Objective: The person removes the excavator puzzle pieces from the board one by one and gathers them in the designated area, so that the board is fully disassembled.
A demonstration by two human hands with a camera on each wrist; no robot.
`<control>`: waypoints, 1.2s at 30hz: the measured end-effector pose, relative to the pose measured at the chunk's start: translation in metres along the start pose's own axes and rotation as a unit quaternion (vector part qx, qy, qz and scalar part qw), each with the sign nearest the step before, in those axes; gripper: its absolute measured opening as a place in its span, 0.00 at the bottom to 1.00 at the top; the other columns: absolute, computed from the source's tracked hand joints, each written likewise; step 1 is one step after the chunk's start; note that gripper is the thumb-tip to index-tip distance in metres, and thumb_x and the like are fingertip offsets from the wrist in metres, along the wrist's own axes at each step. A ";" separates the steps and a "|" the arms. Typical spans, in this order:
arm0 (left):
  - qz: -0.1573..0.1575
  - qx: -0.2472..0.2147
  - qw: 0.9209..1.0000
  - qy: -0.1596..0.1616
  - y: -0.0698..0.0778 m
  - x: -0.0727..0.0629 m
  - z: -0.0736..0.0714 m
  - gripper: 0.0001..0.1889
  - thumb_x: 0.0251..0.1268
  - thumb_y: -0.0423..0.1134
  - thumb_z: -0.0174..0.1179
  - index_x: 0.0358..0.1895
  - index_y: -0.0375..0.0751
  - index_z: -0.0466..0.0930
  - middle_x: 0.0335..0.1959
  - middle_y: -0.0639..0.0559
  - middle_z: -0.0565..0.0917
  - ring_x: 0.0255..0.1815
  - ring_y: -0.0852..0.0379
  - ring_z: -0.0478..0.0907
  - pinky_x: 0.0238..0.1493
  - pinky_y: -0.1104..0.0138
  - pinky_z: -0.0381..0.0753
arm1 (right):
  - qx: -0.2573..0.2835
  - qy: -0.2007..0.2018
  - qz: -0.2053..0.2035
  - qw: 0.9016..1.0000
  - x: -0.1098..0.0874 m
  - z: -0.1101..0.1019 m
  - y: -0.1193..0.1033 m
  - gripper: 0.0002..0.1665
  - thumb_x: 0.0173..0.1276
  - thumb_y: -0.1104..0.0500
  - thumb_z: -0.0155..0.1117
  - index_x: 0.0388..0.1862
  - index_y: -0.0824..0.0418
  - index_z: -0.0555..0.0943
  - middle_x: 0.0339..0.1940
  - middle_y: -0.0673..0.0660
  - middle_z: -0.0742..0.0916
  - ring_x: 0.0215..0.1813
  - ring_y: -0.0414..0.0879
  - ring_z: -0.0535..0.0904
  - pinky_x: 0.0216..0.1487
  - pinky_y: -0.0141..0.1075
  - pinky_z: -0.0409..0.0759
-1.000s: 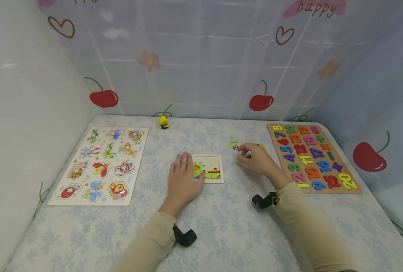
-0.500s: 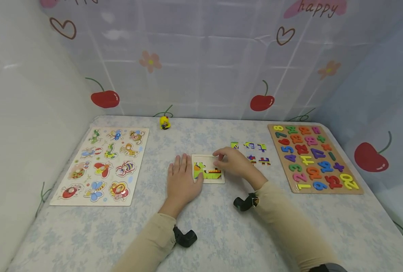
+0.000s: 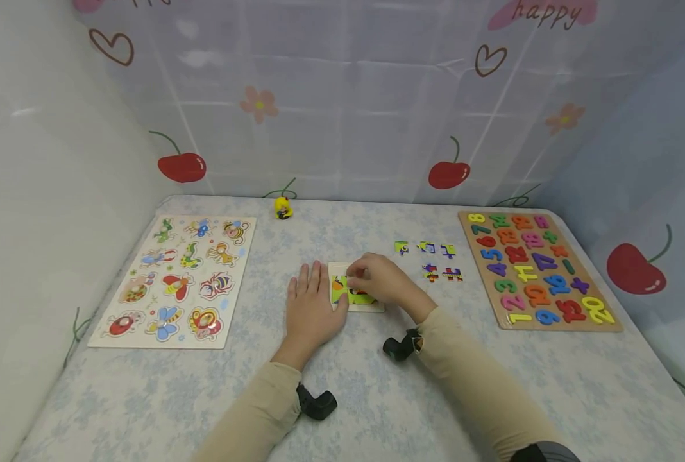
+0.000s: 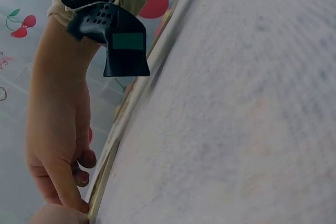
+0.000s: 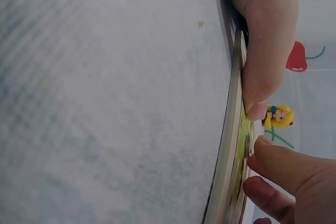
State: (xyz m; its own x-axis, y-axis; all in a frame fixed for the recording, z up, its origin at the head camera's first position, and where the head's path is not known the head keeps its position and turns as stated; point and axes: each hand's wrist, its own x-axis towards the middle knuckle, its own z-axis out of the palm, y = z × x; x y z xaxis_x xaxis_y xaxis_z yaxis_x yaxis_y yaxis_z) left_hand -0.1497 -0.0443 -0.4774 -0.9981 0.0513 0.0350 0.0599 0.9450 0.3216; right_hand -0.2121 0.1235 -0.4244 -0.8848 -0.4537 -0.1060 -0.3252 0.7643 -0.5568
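Note:
A small jigsaw board (image 3: pixel 371 308) with a pale wooden frame lies mid-table in the head view, with a green picture partly laid in it. My left hand (image 3: pixel 312 308) rests flat at its left side, fingers straight and thumb over the lower left corner. Above the board, my right hand (image 3: pixel 381 277) pinches a puzzle piece that its fingers mostly hide. In the right wrist view, the right thumb and fingertips (image 5: pixel 262 153) are at the board's face, close to the left thumb (image 5: pixel 269 51). Several loose puzzle pieces (image 3: pixel 429 273) lie right of the board in two rows.
An insect picture board (image 3: pixel 172 282) lies at the left. On the right is a brown number board (image 3: pixel 541 273) with coloured numerals. A small yellow figure (image 3: pixel 283 208) stands at the table's back edge. Printed curtains (image 3: pixel 342 115) rise behind the table.
My right hand has come leftward from the loose pieces to the board, its thumb and fingers pinched together, and has moved farther over the picture. The left hand stays in place.

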 end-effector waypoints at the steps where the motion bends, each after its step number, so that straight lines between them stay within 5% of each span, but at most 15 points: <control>1: 0.000 0.000 1.000 -0.001 0.000 0.000 0.000 0.42 0.72 0.66 0.36 0.81 0.44 0.44 0.83 0.50 0.46 0.84 0.48 0.37 0.81 0.47 0.40 | 0.001 0.001 -0.003 1.000 0.001 0.001 0.000 0.13 0.70 0.51 0.66 0.49 0.55 0.86 0.42 0.50 0.84 0.43 0.43 0.78 0.49 0.39 0.79; 16: 0.001 0.002 1.000 -0.006 0.001 0.001 -0.002 0.43 0.72 0.66 0.37 0.81 0.44 0.44 0.83 0.50 0.47 0.84 0.48 0.37 0.81 0.47 0.40 | -0.004 -0.010 -0.012 1.000 0.011 0.003 -0.002 0.11 0.66 0.51 0.71 0.39 0.56 0.82 0.38 0.51 0.83 0.39 0.42 0.77 0.44 0.36 0.78; 24: 0.002 0.002 1.000 -0.008 0.002 0.000 -0.003 0.42 0.72 0.65 0.37 0.81 0.44 0.45 0.83 0.49 0.47 0.84 0.48 0.37 0.81 0.47 0.40 | 0.065 -0.023 0.001 0.998 0.012 0.001 -0.003 0.13 0.64 0.54 0.73 0.36 0.55 0.77 0.34 0.51 0.84 0.30 0.43 0.77 0.31 0.33 0.76; 36: 0.000 0.006 1.000 -0.005 0.002 0.000 -0.002 0.42 0.72 0.65 0.37 0.81 0.44 0.46 0.83 0.49 0.48 0.84 0.47 0.37 0.81 0.46 0.40 | 0.111 0.014 0.006 0.994 0.012 0.004 0.002 0.09 0.65 0.55 0.71 0.41 0.53 0.80 0.37 0.50 0.86 0.37 0.43 0.80 0.36 0.34 0.80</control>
State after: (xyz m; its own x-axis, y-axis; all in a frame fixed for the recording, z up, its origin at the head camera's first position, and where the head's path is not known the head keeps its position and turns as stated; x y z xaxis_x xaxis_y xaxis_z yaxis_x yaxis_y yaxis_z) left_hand -0.1493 -0.0427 -0.4751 -0.9982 0.0540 0.0259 0.0594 0.9488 0.3101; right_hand -0.2217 0.1177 -0.4300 -0.8980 -0.4303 -0.0924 -0.2357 0.6475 -0.7247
